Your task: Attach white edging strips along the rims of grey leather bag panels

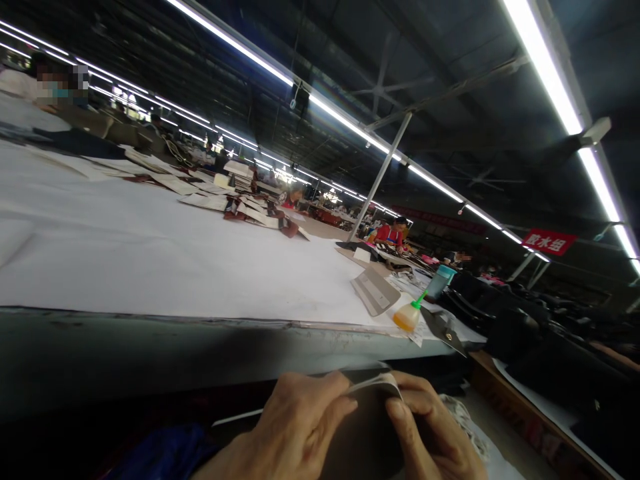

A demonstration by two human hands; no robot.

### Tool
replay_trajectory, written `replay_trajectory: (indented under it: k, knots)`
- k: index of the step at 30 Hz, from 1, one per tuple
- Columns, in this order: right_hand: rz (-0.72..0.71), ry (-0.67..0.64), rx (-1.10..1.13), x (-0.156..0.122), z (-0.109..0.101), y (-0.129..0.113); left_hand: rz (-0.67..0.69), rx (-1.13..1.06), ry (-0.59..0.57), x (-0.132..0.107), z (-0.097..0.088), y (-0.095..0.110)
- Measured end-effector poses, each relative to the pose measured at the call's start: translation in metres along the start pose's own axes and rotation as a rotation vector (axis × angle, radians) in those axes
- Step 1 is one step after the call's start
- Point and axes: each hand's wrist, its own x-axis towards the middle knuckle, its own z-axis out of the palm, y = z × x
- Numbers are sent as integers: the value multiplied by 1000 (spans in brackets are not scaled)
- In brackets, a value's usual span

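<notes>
Low in the head view, in front of the table edge, my left hand (297, 423) and my right hand (433, 423) pinch a dark, leather-like sheet (367, 433) between thumbs and fingers. My left hand grips its left side and my right hand its upper right corner. A pale layer or edge shows along the sheet's curved top, between the two thumbs. The sheet's lower part runs out of view. Beyond my right hand, on the table, lie a grey panel (376, 292) and a squeeze bottle (409, 315) with amber liquid and a green nozzle.
A white-covered table (200, 267) stretches ahead, with heaps of pale and brown cut pieces (235, 200) farther back. A teal-lidded cup (441, 283) stands behind the bottle. Dark material (540, 353) is piled at right. Other people (393, 232) sit in the distance.
</notes>
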Motion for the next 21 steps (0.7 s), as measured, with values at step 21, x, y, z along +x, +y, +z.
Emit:
replay_trajectory:
  k: [21]
  knots:
    - [47,74,75,-4,6,-5,91,-3,8,-6,3,-6]
